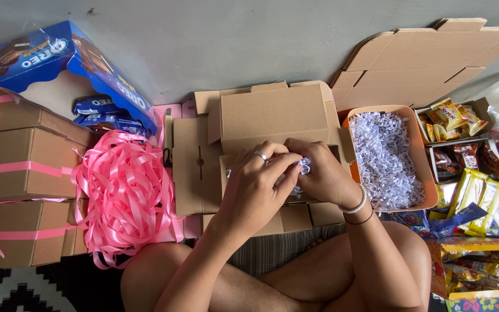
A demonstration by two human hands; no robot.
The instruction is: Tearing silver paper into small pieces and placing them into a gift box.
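Head view: both hands meet at the centre of the frame, over an open cardboard box point(272, 124) whose lid stands up toward the upper middle; the left hand point(258, 188) comes in from the lower left, ring on one finger, its fingers curled narrow and pinching a small tuft of white shredded paper point(303, 167); the right hand point(324, 176) comes in from the lower right, a bead bracelet at the wrist, its fingertips closed on the same tuft; so the tuft lies right between the two sets of fingertips, touching both, a little right of the frame's centre and just above the box's hollow; neither hand is clearly nearer, and the tuft is too crumpled to show a long axis. The larger store of shreds fills an orange-rimmed tray point(431, 196) just right of the right hand; a heap of pink ribbon point(125, 196) lies to the left, beside stacked ribbon-tied boxes point(21, 173); snack packets point(472, 190) crowd the right edge.
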